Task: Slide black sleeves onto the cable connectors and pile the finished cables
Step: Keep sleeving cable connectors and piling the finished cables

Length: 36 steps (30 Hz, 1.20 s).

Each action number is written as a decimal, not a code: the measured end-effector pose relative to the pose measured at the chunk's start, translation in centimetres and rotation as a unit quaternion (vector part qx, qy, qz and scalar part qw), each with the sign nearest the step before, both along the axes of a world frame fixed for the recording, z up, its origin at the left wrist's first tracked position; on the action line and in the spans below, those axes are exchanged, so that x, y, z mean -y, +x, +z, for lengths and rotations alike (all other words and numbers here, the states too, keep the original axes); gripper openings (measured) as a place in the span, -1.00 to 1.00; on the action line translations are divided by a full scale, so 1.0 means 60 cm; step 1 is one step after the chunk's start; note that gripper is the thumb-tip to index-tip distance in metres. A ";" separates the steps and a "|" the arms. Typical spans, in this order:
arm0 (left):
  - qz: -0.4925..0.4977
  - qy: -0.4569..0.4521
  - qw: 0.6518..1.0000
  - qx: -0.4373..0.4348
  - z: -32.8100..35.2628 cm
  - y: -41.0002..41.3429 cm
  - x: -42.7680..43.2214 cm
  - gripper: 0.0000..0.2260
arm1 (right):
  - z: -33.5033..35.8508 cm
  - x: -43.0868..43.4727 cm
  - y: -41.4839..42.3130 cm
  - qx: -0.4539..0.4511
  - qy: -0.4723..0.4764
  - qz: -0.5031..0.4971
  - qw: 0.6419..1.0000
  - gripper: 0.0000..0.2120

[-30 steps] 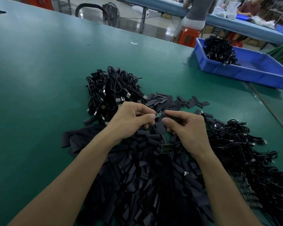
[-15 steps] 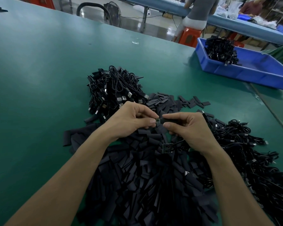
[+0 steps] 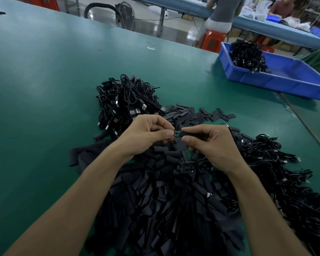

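Observation:
My left hand [image 3: 148,134] pinches a small green board connector [image 3: 176,133] between thumb and forefinger. Facing it, my right hand [image 3: 211,143] pinches a black sleeve [image 3: 189,134] whose open end meets the connector. Both hands hover over a wide heap of loose black sleeves [image 3: 166,206]. A pile of black cables with silver USB plugs [image 3: 129,100] lies just beyond my left hand. More tangled cables [image 3: 277,172] spread out to the right of my right wrist. Another green connector [image 3: 186,166] lies on the sleeves below my right hand.
The green table [image 3: 44,80] stretches far to the left and back. A blue bin [image 3: 284,78] at the back right holds a clump of black cables [image 3: 248,55]. Behind the table a person sits on an orange stool [image 3: 212,40] at another bench.
The hands stay together at the same spot. The sleeve in my right hand has come up against the connector in my left hand.

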State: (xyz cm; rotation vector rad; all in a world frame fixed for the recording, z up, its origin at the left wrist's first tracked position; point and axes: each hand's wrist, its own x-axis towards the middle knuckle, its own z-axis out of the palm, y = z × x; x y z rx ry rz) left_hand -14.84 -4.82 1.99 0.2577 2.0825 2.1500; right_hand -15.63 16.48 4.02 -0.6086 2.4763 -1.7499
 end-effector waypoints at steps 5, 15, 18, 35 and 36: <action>-0.013 -0.009 1.000 0.001 0.002 -0.001 0.002 -0.94 | -0.005 0.002 0.003 -0.033 0.017 -0.019 0.999 -0.84; 0.016 -0.086 0.995 -0.036 -0.006 0.000 -0.005 -0.89 | 0.002 0.008 0.006 -0.043 0.022 -0.010 0.999 -0.77; 0.049 -0.159 0.985 -0.038 -0.006 0.002 -0.004 -0.83 | -0.002 0.007 0.008 -0.061 0.019 -0.028 0.998 -0.80; -0.039 -0.203 0.975 -0.085 0.009 0.004 0.003 -0.80 | -0.005 0.006 0.009 -0.030 -0.022 -0.007 0.999 -0.79; -0.040 -0.204 0.975 -0.082 0.008 0.004 0.002 -0.80 | -0.006 0.007 0.009 -0.033 -0.022 -0.008 0.999 -0.80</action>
